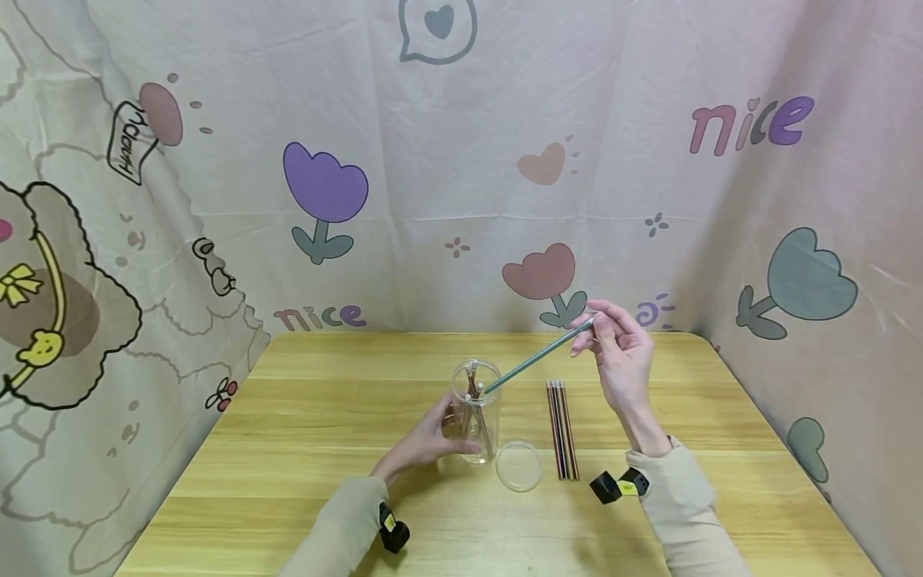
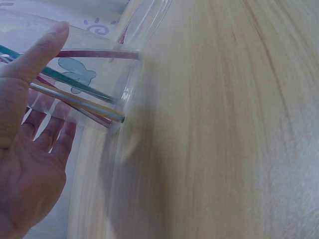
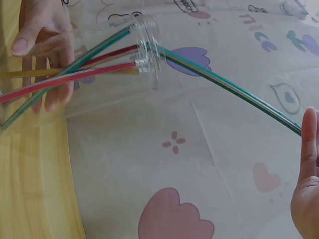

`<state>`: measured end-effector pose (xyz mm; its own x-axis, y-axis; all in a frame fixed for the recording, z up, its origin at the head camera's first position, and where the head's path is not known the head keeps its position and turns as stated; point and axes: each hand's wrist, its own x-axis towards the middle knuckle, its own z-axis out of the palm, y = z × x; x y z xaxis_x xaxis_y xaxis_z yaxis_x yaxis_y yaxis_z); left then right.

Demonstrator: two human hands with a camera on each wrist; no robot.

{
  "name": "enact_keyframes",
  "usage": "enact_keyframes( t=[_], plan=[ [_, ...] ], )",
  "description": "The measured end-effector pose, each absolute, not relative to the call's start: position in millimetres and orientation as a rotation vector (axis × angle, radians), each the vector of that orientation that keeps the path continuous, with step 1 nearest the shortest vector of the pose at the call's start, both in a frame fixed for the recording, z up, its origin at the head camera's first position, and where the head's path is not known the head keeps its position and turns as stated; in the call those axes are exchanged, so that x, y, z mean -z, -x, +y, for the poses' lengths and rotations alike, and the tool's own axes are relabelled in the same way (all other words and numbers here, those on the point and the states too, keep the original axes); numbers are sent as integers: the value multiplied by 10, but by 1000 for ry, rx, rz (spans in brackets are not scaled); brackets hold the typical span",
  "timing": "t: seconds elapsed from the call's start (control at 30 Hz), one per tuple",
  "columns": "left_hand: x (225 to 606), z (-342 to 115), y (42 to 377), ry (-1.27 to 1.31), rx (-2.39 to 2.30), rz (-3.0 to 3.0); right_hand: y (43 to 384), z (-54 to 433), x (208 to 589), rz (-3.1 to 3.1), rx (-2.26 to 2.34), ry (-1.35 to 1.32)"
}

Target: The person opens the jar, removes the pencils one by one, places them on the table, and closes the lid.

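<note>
My left hand (image 1: 427, 439) holds a clear plastic jar (image 1: 493, 433) upright on the table, thumb on the near side and fingers behind it. Several striped pencils lean inside the jar; a red pencil (image 3: 84, 74) and a yellow-and-silver pencil (image 2: 79, 103) show through its wall. Up to the right, my right hand (image 1: 626, 361) pinches a green striped pencil (image 1: 541, 355) by its upper end. That pencil slants down to the left, its lower tip right at the jar's mouth.
A round clear lid (image 1: 519, 466) lies flat just right of the jar. Beyond it, a row of several pencils (image 1: 562, 431) lies side by side on the wooden table (image 1: 303, 449). A printed cloth (image 1: 433, 176) hangs behind the table and at its sides.
</note>
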<state>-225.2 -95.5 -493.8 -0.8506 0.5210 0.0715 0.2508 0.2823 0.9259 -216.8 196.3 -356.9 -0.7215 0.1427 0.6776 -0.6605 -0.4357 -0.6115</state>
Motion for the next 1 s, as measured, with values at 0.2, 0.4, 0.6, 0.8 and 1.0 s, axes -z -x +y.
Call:
enact_keyframes(
  t=[0.2,0.4,0.6,0.8,1.0],
  plan=[
    [4945,-951,2255,-714,-1595,2305,2174,2049,3553,-1224,-2198,-740],
    [4945,-948,2256,-724,-1590,2312,2183,2138,3533,-1141,-2246,-732],
    [4950,-948,2257,-734,-1606,2305,2191,2212,3523,-1083,-2263,-706],
    [4961,-949,2260,-742,-1603,2311,2213,2276,3548,-996,-2323,-709],
    [4960,-939,2264,-721,-1590,2328,2225,2335,3575,-972,-2396,-728]
  ],
)
